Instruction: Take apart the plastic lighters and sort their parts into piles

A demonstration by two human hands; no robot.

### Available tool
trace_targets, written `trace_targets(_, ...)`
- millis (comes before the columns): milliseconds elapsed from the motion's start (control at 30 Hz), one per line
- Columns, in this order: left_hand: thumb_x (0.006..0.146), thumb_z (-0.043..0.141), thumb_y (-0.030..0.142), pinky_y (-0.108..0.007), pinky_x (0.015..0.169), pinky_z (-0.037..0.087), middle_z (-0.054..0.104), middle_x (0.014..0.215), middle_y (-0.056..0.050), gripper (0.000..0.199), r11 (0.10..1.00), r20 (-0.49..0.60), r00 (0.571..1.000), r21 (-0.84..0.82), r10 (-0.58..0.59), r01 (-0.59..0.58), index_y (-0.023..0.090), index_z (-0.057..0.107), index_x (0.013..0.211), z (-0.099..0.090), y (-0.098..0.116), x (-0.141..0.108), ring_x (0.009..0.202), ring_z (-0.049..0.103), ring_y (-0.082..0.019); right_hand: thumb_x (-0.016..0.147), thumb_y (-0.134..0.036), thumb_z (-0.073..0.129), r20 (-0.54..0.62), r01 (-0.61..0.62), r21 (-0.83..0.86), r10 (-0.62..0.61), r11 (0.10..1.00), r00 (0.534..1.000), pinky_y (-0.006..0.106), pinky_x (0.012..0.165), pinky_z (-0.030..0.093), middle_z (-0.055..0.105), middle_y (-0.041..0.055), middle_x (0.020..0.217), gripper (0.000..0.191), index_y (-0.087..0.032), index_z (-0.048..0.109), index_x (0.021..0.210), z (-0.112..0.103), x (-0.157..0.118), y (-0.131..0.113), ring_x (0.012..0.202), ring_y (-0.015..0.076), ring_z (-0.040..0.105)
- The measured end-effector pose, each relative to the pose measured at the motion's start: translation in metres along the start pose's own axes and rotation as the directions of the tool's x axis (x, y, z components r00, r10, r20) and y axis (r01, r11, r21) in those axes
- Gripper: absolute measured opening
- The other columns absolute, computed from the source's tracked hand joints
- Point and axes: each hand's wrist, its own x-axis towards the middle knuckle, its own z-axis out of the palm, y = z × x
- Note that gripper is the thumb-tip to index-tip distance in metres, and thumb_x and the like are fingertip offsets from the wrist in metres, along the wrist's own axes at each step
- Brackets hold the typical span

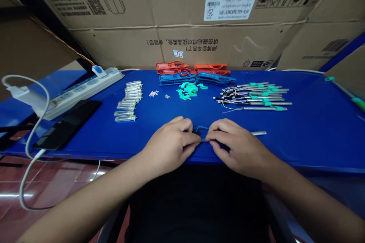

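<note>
My left hand (pixel 176 142) and my right hand (pixel 232 142) meet near the table's front edge, both with fingers closed in a pinch. A thin blue wire (pixel 202 127) loops between them, and its ends run in among the fingers. Right where the fingertips come together is a tiny piece too small to name. Behind my right hand a silver metal tube (pixel 259 133) sticks out to the right; the hand hides the rest of it. Farther back lie several metal rods (pixel 268 103) with green collars and thin wires at their left ends.
Glass-like tubes (pixel 125 113) lie in a column at left. Green plastic clips (pixel 188 90), small pins (pixel 168 96) and pale bits (pixel 153 93) lie mid-table. Blue plastic shells (pixel 176 79) and orange ones (pixel 211 69) line the cardboard (pixel 114 45). A phone (pixel 68 125) and power strip (pixel 82 92) sit left.
</note>
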Motion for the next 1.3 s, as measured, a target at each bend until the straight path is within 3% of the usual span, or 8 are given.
trace_targets(200, 0.096, 0.058, 0.021, -0.035, 0.082, 0.044, 0.061, 0.1, -0.005, 0.019, 1.0, 0.005, 1.0, -0.004, 0.014, -0.014, 0.022, 0.076, 0.099, -0.002, 0.0, 0.001, 0.092, 0.053, -0.02, 0.095, -0.016, 0.051, -0.042, 0.025, -0.064, -0.028, 0.998, 0.999, 0.037, 0.083, 0.051, 0.061, 0.0087, 0.105, 0.021, -0.019, 0.071, 0.099, 0.001, -0.004, 0.0, 0.096, 0.0208, 0.058)
trace_targets(567, 0.097, 0.057, 0.024, -0.034, 0.082, 0.046, 0.062, 0.102, -0.005, 0.02, 0.999, 0.029, 0.999, -0.029, 0.017, -0.016, 0.023, 0.076, 0.096, -0.001, -0.001, -0.003, 0.091, 0.054, -0.019, 0.095, -0.018, 0.052, -0.112, 0.082, -0.208, -0.107, 0.975, 0.988, 0.036, 0.078, 0.055, 0.07, 0.0089, 0.113, 0.025, -0.021, 0.076, 0.1, 0.005, -0.011, 0.004, 0.097, 0.0222, 0.067)
trace_targets(833, 0.099, 0.053, 0.025, -0.035, 0.087, 0.046, 0.062, 0.105, -0.006, 0.022, 0.997, 0.075, 0.995, 0.035, 0.06, -0.062, 0.022, 0.074, 0.105, -0.003, -0.001, -0.003, 0.094, 0.056, -0.019, 0.096, -0.02, 0.051, -0.056, 0.068, -0.176, -0.079, 0.982, 0.995, 0.038, 0.081, 0.054, 0.068, 0.0089, 0.11, 0.025, -0.022, 0.075, 0.103, 0.003, -0.01, 0.002, 0.096, 0.0213, 0.064)
trace_targets(1067, 0.1, 0.051, 0.025, -0.034, 0.088, 0.047, 0.06, 0.103, -0.006, 0.024, 0.998, 0.043, 0.999, -0.064, 0.021, -0.019, 0.024, 0.073, 0.108, -0.001, -0.001, -0.006, 0.096, 0.055, -0.019, 0.097, -0.019, 0.049, 0.015, 0.046, -0.168, -0.044, 0.985, 0.999, 0.038, 0.08, 0.051, 0.064, 0.0087, 0.104, 0.023, -0.019, 0.072, 0.099, 0.0, -0.006, 0.0, 0.092, 0.0212, 0.06)
trace_targets(1300, 0.098, 0.054, 0.023, -0.035, 0.089, 0.047, 0.059, 0.102, -0.006, 0.021, 0.987, 0.095, 0.995, -0.156, -0.016, 0.031, 0.023, 0.074, 0.106, -0.003, 0.001, -0.004, 0.097, 0.055, -0.019, 0.096, -0.017, 0.05, 0.073, 0.099, -0.233, -0.085, 0.967, 0.994, 0.037, 0.077, 0.047, 0.063, 0.008, 0.102, 0.021, -0.02, 0.071, 0.099, -0.003, -0.007, -0.001, 0.089, 0.0216, 0.058)
